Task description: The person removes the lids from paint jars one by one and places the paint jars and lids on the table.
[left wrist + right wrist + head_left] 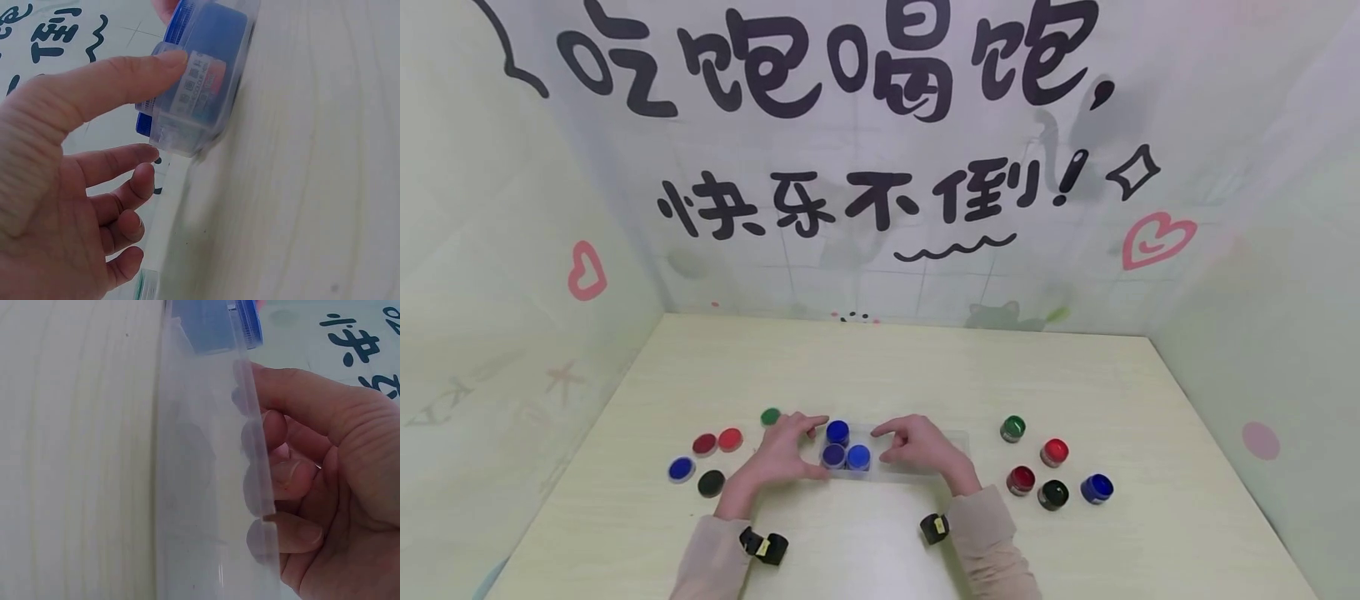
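A clear plastic tray (917, 477) lies across the front middle of the table. Three small paint jars with blue and violet-blue lids, including one light blue jar (858, 457), stand together in its left end. My left hand (786, 450) frames that end, thumb at the near wall and index finger by the far jar. In the left wrist view its thumb lies against the tray's labelled side (200, 87), the other fingers loosely bent beside it. Over the tray's right part hovers my right hand (921, 446), index finger pointing left. Its fingertips show behind the clear wall (212, 456).
Several open paint jars stand at right, among them a green jar (1012, 428), a red jar (1054, 452) and a blue jar (1097, 488). Round lids lie at left, including a blue lid (681, 469) and a dark lid (711, 483). Printed cloth walls (880, 283) enclose the table.
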The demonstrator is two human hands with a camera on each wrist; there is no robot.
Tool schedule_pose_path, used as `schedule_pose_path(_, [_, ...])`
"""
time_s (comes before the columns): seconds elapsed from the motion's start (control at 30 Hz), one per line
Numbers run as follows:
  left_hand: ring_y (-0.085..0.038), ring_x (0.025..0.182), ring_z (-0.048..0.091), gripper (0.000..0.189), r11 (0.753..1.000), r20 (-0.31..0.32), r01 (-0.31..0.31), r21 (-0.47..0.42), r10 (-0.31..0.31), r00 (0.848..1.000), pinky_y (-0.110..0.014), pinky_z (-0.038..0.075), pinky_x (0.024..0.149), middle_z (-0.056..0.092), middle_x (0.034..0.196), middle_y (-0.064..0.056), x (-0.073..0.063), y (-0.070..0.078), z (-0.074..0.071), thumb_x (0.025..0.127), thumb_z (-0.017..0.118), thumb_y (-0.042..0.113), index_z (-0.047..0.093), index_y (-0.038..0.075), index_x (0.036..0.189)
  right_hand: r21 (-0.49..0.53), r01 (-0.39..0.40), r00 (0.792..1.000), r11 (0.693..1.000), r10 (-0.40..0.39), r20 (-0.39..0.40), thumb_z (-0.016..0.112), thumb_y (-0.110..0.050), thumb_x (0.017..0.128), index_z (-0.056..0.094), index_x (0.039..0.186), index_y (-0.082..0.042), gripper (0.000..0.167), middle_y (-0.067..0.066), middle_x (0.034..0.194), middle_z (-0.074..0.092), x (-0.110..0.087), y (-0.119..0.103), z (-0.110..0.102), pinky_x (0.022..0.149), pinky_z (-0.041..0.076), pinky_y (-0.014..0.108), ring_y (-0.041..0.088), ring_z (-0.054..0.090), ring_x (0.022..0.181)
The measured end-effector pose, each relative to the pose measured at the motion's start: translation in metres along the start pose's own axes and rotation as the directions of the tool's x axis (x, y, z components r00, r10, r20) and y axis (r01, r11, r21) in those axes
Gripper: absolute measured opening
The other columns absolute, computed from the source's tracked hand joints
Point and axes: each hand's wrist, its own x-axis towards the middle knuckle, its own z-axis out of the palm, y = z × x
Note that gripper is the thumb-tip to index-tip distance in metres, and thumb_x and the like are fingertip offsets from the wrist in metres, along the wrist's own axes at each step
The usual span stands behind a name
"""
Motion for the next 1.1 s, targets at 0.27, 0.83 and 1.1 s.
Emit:
schedule_pose_path(0.27, [-0.018,0.089,0.044,0.076,1.000,-0.003,0.011,0.019,-0.011,1.000,-0.041,0.035,0.083,0.052,0.091,0.003,0.002,0.000,0.004,0.055,0.088,0.023,0.059,0.006,0.123,-0.002,0.016,0.997,1.000,-0.016,0.074,0.073,0.001,0.073,0.069,0.110,-0.003,0.037,-0.009,0.051,0.045,0.007,0.000,0.010,0.048,0.035,0.018,0.001,0.041,0.046])
schedule_pose_path(0.83, [-0.019,0.090,0.045,0.075,1.000,-0.007,0.003,0.021,-0.003,1.000,-0.044,0.035,0.085,0.052,0.090,0.004,0.000,0.002,0.002,0.056,0.087,0.023,0.059,0.004,0.123,-0.024,0.134,0.985,0.991,-0.131,0.111,0.074,0.005,0.071,0.071,0.104,-0.001,0.033,-0.009,0.052,0.045,0.015,0.001,0.017,0.048,0.033,0.016,-0.002,0.038,0.046])
schedule_pose_path(1.1, [-0.018,0.090,0.045,0.075,1.000,-0.006,0.012,0.027,-0.012,1.000,-0.044,0.036,0.086,0.052,0.090,0.004,0.001,0.001,0.003,0.057,0.088,0.024,0.059,0.005,0.123,-0.030,0.158,0.982,0.987,-0.155,0.105,0.076,0.002,0.072,0.069,0.107,0.001,0.036,-0.006,0.056,0.054,0.016,0.005,0.015,0.054,0.039,0.016,-0.003,0.043,0.050])
